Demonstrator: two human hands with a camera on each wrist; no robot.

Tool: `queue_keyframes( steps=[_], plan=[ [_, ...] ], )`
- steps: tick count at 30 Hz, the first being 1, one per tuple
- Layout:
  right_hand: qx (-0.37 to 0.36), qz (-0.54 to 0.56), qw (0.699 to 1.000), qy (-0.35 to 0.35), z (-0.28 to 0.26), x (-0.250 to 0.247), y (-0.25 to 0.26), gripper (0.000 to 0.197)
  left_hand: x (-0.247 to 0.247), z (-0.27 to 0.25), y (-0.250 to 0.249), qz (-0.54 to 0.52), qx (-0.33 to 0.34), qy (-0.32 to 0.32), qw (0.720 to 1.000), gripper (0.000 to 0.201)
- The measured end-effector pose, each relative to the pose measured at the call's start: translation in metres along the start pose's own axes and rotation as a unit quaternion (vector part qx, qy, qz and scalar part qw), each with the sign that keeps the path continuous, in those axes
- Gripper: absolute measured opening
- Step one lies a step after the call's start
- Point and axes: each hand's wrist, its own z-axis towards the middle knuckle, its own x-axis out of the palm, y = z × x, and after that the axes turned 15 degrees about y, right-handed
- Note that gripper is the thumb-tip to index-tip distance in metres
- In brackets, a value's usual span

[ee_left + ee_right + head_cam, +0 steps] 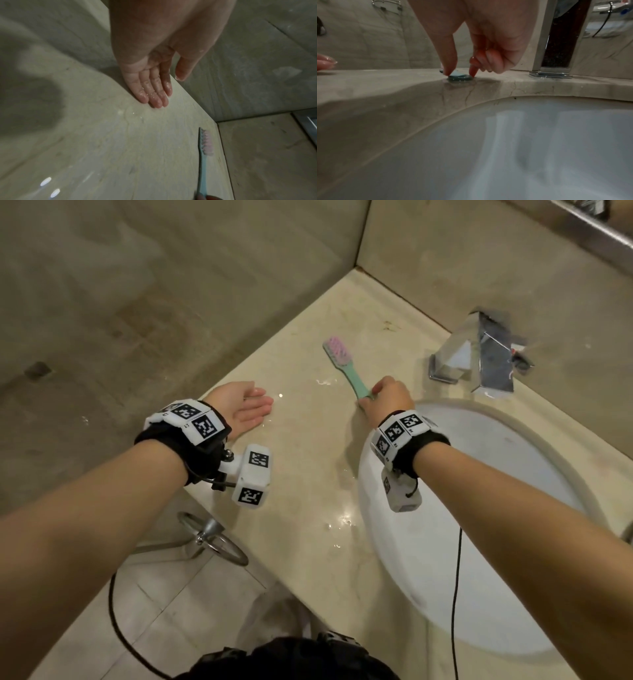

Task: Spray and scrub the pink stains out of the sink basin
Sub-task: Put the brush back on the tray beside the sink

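A teal toothbrush (pixel 344 366) with pink bristles lies on the beige stone counter (pixel 301 481), head pointing away from me. My right hand (pixel 383 400) pinches the end of its handle (pixel 458 77) between thumb and forefinger, the other fingers curled in. My left hand (pixel 250 409) lies flat on the counter's left edge, its wet fingers (pixel 154 94) straight and holding nothing. The white sink basin (pixel 479 508) sits below the right wrist; no pink stain shows in it. No spray bottle is in view.
A chrome square tap (pixel 479 357) stands behind the basin by the back wall. Water drops lie on the counter. A metal towel ring (pixel 212 539) hangs below the counter's left edge. A black cable (pixel 455 594) crosses the basin.
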Motion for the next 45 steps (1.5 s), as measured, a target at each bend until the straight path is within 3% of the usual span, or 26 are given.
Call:
queue_keyframes(
  steps=[7, 14, 16, 24, 33, 37, 41, 45],
  plan=[
    [0.010, -0.018, 1.000, 0.020, 0.003, -0.002, 0.004, 0.035, -0.003, 0.003, -0.004, -0.001, 0.002, 0.004, 1.000, 0.026],
    [-0.008, 0.000, 1.000, 0.019, -0.010, -0.010, -0.002, 0.005, 0.018, 0.009, -0.011, 0.042, -0.009, 0.024, 0.999, 0.025],
    [-0.012, 0.006, 1.000, 0.003, -0.017, -0.016, -0.011, 0.011, 0.035, 0.011, -0.015, 0.066, -0.007, 0.039, 0.997, 0.025],
    [0.006, 0.002, 1.000, 0.006, -0.059, -0.060, -0.094, 0.016, 0.142, 0.021, -0.006, 0.154, -0.035, 0.122, 0.980, 0.023],
    [0.122, 0.058, 0.988, -0.074, -0.147, -0.100, -0.237, 0.010, 0.292, 0.008, 0.052, 0.283, -0.069, 0.258, 0.921, 0.024],
    [0.185, 0.133, 0.962, -0.153, -0.192, -0.104, -0.296, 0.018, 0.345, -0.006, 0.079, 0.311, -0.083, 0.306, 0.896, 0.025],
    [0.250, 0.228, 0.900, -0.274, -0.230, -0.103, -0.350, 0.006, 0.385, -0.020, 0.106, 0.327, -0.105, 0.346, 0.873, 0.025],
    [0.297, 0.271, 0.853, -0.334, -0.266, -0.100, -0.391, 0.008, 0.414, -0.033, 0.130, 0.331, -0.123, 0.373, 0.858, 0.023]
  ],
)
